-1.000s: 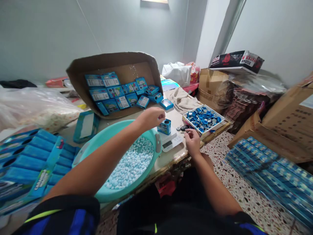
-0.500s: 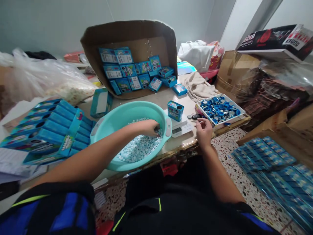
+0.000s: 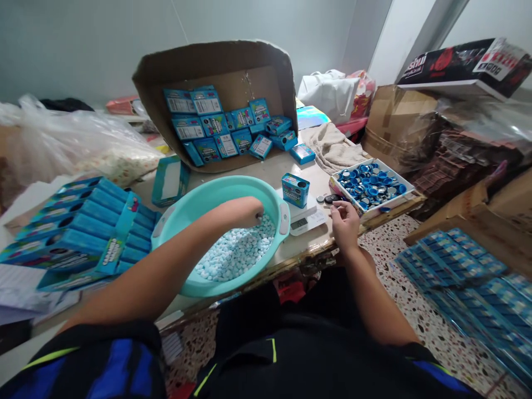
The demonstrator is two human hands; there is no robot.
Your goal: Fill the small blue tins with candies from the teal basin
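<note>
My left hand is curled shut just above the pale blue candies inside the teal basin; what its fingers hold is hidden. A small blue tin stands open on a white scale to the right of the basin. My right hand rests at the table edge by the scale, fingers pinched on a small dark thing I cannot name. Behind it sits a white tray full of blue lids.
A tipped cardboard box holds several blue packs. Blue cartons lie at the left, a clear bag behind them. A beige cloth, brown boxes and blue packs on the floor fill the right.
My left hand dropped from above the tin into the basin, and now lifts slightly off the candies. My right hand stayed by the scale. The view swung down and left.
</note>
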